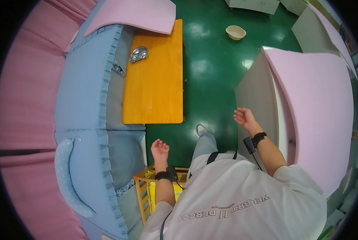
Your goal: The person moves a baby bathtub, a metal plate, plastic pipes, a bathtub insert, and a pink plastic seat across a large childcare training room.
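My left hand is in the air beside the blue-covered bed, palm turned up, its fingers loosely bent and holding nothing. My right hand hangs near the side of a white cabinet, empty, with its fingers a little apart. In front of my left hand stands a low orange wooden table. Near that table's far left edge lies a shiny metal divided tray. Farther off, a cream-coloured basin sits on the green floor.
A pink pad covers the cabinet top to my right. Another pink pad overhangs the table's far end. To my left is the bed with a curved blue cushion. A wooden frame with yellow fabric stands by my left forearm.
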